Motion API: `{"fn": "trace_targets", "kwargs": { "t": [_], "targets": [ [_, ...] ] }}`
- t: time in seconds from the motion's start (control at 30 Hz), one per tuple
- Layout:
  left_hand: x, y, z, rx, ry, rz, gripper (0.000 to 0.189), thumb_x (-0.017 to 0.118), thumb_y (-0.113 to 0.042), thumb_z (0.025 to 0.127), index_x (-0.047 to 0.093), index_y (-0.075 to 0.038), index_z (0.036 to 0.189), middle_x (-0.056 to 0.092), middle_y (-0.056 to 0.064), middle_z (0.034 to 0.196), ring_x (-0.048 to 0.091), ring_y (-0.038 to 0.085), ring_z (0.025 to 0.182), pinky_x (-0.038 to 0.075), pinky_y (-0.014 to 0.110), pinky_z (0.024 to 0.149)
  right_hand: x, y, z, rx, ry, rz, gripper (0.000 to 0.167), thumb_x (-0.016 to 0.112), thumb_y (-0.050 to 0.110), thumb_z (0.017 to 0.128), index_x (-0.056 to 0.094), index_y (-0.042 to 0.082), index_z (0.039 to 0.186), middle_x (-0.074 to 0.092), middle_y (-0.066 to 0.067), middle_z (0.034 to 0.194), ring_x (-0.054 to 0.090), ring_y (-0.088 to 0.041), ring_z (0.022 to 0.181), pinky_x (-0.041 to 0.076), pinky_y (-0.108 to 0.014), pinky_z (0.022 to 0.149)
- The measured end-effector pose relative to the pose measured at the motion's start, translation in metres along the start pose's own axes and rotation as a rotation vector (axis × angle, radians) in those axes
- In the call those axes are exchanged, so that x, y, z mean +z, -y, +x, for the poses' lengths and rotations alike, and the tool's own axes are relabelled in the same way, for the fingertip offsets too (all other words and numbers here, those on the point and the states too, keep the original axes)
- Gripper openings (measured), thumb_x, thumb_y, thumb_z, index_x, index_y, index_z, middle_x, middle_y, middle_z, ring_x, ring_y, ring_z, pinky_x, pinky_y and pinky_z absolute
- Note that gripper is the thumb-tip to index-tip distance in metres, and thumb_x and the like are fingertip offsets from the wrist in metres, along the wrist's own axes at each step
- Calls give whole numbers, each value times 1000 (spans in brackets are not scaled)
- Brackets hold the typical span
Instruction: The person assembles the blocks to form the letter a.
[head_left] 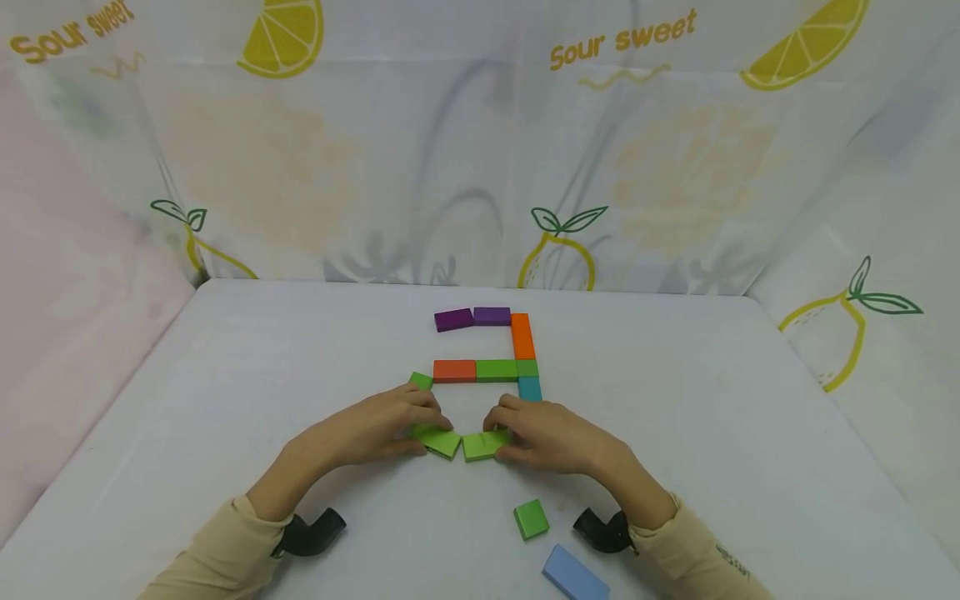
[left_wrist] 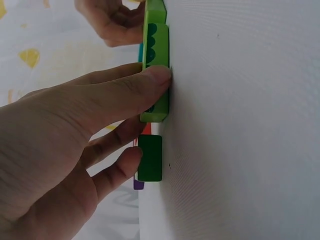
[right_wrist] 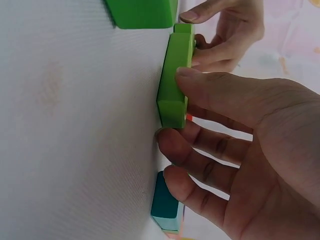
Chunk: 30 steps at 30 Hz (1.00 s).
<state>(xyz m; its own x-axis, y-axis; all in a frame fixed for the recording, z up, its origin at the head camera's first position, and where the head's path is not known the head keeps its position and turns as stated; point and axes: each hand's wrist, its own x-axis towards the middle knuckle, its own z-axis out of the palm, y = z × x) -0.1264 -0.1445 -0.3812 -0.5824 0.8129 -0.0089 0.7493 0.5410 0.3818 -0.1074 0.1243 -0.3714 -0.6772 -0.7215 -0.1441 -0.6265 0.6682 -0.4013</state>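
Note:
My left hand (head_left: pixel 390 427) pinches a light green block (head_left: pixel 442 443) between thumb and fingers; dark green scallops mark that block's side in the left wrist view. Close to its right lies another light green block (head_left: pixel 480 446), which my right hand (head_left: pixel 555 435) holds by its right end, thumb on the near side. Both blocks lie flat on the white table. Beyond the left hand a green block (head_left: pixel 421 381) shows partly. Just past the right fingers is a teal block (head_left: pixel 529 388), partly covered by the hand.
Farther back, red-orange (head_left: pixel 454 372) and green (head_left: pixel 496 371) blocks form a row, with a small green square (head_left: pixel 527 367) at its end. An orange block (head_left: pixel 522 337) leads up to two purple blocks (head_left: pixel 492 317). Nearer me lie a green square block (head_left: pixel 532 519) and a blue block (head_left: pixel 576 573).

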Motion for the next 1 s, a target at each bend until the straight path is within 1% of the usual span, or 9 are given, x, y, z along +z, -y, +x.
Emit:
{"fn": "trace_targets", "kwargs": {
  "t": [0.3,0.7,0.77,0.87,0.93,1.0],
  "targets": [
    [1,-1,-1,5,-30,8,34,73,-18,83,66,-22,115,60,-8,109,52,9,105,51,29,88,1,-3,0,-1,-5,-5,26,65,26,89,60,16,112,53,7,100,48,-5,71,43,-16,65],
    [2,-1,0,-7,-23,4,34,72,-19,83,65,-22,116,61,-8,109,52,9,105,50,30,90,1,-5,0,-1,-4,30,25,66,24,89,60,17,112,53,7,98,50,-6,73,43,-16,65],
    [2,-1,0,-5,-22,11,35,73,-21,83,65,-22,117,60,-7,110,52,10,106,50,30,90,1,-4,0,3,-2,34,25,66,24,89,60,16,112,53,7,98,51,-6,73,43,-17,65],
    [0,-1,0,11,-45,11,38,75,-25,81,65,-20,118,60,-7,113,53,10,108,50,30,91,1,-4,0,9,-1,42,26,66,23,89,60,16,113,53,7,98,52,-7,74,44,-17,67],
    [-1,1,-1,22,-80,5,40,75,-28,81,65,-20,119,60,-7,116,52,10,110,50,31,91,0,-4,0,9,-1,50,26,66,23,89,60,16,113,54,7,98,52,-7,75,45,-17,68],
    [-4,4,-2,14,-119,-21,42,74,-29,82,64,-19,121,59,-8,119,51,10,113,50,31,92,0,-5,0,6,-2,57,26,66,23,89,60,16,113,54,6,98,53,-7,76,45,-17,68]
  ]
}}
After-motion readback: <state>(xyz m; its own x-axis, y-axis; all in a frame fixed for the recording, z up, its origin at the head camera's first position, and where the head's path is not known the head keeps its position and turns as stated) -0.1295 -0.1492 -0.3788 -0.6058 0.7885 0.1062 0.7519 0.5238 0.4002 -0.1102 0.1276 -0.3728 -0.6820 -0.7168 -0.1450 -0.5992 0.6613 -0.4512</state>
